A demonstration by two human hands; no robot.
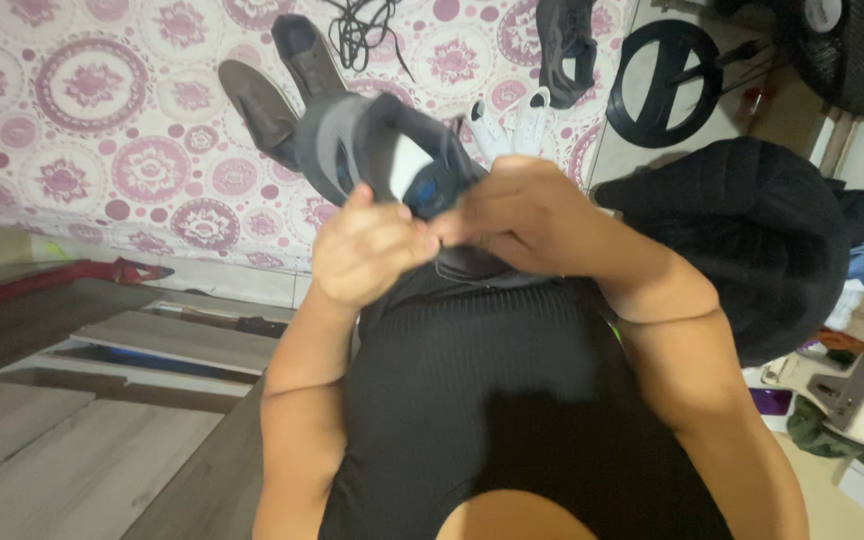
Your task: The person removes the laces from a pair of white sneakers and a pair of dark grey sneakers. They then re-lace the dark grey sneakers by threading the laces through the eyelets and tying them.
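Observation:
Both my hands hold a dark grey shoe (372,150) up in front of my chest. My left hand (364,245) pinches the shoe's opening near the tongue. My right hand (522,215) covers its other side, fingers curled over the rim. The shoe's inside shows a white and blue lining. Below my hands is my black ribbed top (492,400).
A pink-patterned mat (102,120) lies on the floor with two brown shoes (272,90), a black lace (362,30), another dark shoe (564,45) and a white piece (507,125). Wooden boards (72,420) lie left. A black bag (752,230) and a fan (667,80) stand right.

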